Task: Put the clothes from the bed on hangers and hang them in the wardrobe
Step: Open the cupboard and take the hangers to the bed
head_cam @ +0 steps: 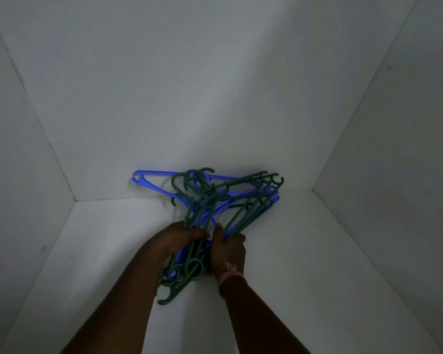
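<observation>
A tangled bunch of green hangers (237, 198) and blue hangers (149, 185) lies on the white floor of a wardrobe compartment (118, 238), its far ends against the back wall. My left hand (175, 241) grips the near part of the bunch from the left, fingers curled over the bars. From the right, my right hand (226, 249) grips the same bunch, thumb on top. Green hooks stick out below my hands, between my wrists. No clothes are in view.
White walls enclose the compartment: a back wall (189, 98), a left wall (16, 149) and a right wall (394, 149). The light is dim. A thread band sits on my right wrist (228, 273).
</observation>
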A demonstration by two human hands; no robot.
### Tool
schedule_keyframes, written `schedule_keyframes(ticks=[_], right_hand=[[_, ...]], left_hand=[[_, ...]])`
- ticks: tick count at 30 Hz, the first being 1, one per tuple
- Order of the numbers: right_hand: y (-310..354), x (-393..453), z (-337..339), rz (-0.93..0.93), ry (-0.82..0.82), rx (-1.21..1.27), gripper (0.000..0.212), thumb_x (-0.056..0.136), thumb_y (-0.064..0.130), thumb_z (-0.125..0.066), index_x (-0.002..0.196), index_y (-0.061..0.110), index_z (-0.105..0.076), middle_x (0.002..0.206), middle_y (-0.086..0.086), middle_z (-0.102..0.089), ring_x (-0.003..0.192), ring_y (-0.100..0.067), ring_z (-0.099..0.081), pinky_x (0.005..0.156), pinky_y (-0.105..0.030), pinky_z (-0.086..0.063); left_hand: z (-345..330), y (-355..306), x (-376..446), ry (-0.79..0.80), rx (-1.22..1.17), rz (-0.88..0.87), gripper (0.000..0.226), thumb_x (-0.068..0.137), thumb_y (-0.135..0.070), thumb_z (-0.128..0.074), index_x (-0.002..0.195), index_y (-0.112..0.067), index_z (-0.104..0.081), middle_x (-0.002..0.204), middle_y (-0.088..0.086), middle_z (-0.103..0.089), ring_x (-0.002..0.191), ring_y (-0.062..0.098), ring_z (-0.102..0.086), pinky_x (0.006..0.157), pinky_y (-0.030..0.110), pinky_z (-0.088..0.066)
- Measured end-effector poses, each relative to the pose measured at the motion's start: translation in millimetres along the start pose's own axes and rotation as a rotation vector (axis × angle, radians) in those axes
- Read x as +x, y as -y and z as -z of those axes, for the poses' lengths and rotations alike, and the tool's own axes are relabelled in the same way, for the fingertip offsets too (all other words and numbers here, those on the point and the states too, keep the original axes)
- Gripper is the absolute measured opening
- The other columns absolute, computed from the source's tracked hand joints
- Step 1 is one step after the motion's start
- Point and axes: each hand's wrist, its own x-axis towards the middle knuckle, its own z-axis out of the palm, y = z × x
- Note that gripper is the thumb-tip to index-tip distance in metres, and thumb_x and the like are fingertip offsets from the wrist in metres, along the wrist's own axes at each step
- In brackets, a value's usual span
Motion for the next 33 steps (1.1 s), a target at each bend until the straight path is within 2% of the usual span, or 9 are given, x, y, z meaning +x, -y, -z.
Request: schedule_keyframes(ticks=[4, 6, 11, 14, 16, 20, 26, 29, 33], right_hand=[[-1.1, -16.6, 12.2, -0.035, -0.007, 0.132, 0.085, 0.088, 0.06, -0.064, 0.145, 0.006, -0.03, 0.128, -0.012, -0.063, 0.107, -0.029, -0.065, 0.089, -0.031, -0.051], [-4.6, -23.9, 28.1, -0.072, 0.028, 0.155, 0.094, 0.084, 0.063, -0.067, 0.152, 0.012, -0.028, 0.133, -0.01, -0.061, 0.114, -0.029, -0.062, 0.097, -0.033, -0.05], [-26.3, -44.7, 82.0, -0.148, 0.136, 0.306, 0.085, 0.06, 0.076, -0.079, 0.112, 0.009, -0.066, 0.096, -0.007, -0.074, 0.082, -0.023, -0.072, 0.078, -0.037, -0.061], [-38.3, -61.9, 120.6, -0.156, 0.259, 0.402, 0.049, 0.073, 0.054, -0.083, 0.087, 0.008, -0.079, 0.081, -0.012, -0.077, 0.076, -0.029, -0.075, 0.076, -0.044, -0.063], [-48.2, -71.7, 146.6, -0.216, 0.262, 0.475, 0.037, 0.076, 0.04, -0.085, 0.084, 0.004, -0.079, 0.082, -0.017, -0.076, 0.077, -0.033, -0.075, 0.076, -0.044, -0.063], [-71.1, -94.9, 182.8, -0.253, 0.307, 0.538, 0.042, 0.072, 0.034, -0.087, 0.095, 0.0, -0.077, 0.089, -0.021, -0.076, 0.083, -0.038, -0.074, 0.08, -0.053, -0.061], [-110.6, -138.7, 224.9, -0.065, 0.155, 0.447, 0.038, 0.073, 0.042, -0.084, 0.079, 0.006, -0.075, 0.072, -0.008, -0.075, 0.069, -0.024, -0.072, 0.062, -0.035, -0.061], [-131.9, -158.8, 245.2, 0.049, 0.093, 0.46, 0.04, 0.077, 0.041, -0.08, 0.062, 0.012, -0.058, 0.057, -0.003, -0.059, 0.053, -0.016, -0.057, 0.048, -0.024, -0.043], [-154.7, -183.3, 265.4, 0.05, 0.181, 0.638, 0.032, 0.086, 0.033, -0.075, 0.088, 0.006, -0.056, 0.075, -0.023, -0.066, 0.069, -0.028, -0.067, 0.063, -0.04, -0.055]], left_hand=[[-5.8, 10.5, -11.4, 0.029, -0.043, 0.025, 0.035, 0.088, -0.019, -0.078, 0.117, -0.002, -0.071, 0.102, 0.025, -0.075, 0.097, 0.041, -0.073, 0.09, 0.051, -0.059], [-16.4, 15.6, -24.5, 0.047, -0.082, 0.01, 0.036, 0.086, -0.017, -0.079, 0.117, -0.002, -0.072, 0.104, 0.026, -0.075, 0.1, 0.044, -0.072, 0.093, 0.054, -0.058], [-65.3, 37.1, -67.4, 0.138, -0.252, -0.048, 0.04, 0.081, -0.011, -0.08, 0.12, -0.004, -0.074, 0.114, 0.026, -0.073, 0.105, 0.043, -0.07, 0.092, 0.052, -0.058], [-96.5, 45.9, -89.1, 0.148, -0.318, -0.042, 0.036, 0.086, -0.008, -0.073, 0.122, -0.003, -0.073, 0.118, 0.026, -0.071, 0.106, 0.042, -0.07, 0.086, 0.047, -0.06], [-117.9, 50.6, -106.8, 0.165, -0.338, -0.018, 0.033, 0.085, -0.008, -0.072, 0.117, -0.005, -0.076, 0.116, 0.026, -0.072, 0.102, 0.041, -0.072, 0.078, 0.043, -0.062], [-152.4, 71.3, -143.0, 0.19, -0.409, 0.049, 0.046, 0.081, -0.014, -0.078, 0.126, -0.004, -0.071, 0.122, 0.028, -0.069, 0.106, 0.042, -0.069, 0.078, 0.043, -0.061], [-194.2, 110.1, -198.8, 0.243, -0.604, 0.013, 0.056, 0.082, -0.009, -0.076, 0.137, -0.012, -0.065, 0.136, 0.028, -0.061, 0.124, 0.045, -0.059, 0.092, 0.049, -0.058], [-221.1, 126.4, -224.7, 0.247, -0.652, -0.041, 0.048, 0.092, -0.004, -0.06, 0.139, -0.014, -0.063, 0.136, 0.022, -0.063, 0.124, 0.04, -0.061, 0.087, 0.046, -0.061], [-256.6, 155.9, -252.6, 0.196, -0.715, -0.029, 0.054, 0.087, -0.002, -0.061, 0.14, -0.013, -0.059, 0.136, 0.015, -0.066, 0.124, 0.037, -0.061, 0.091, 0.049, -0.059]])
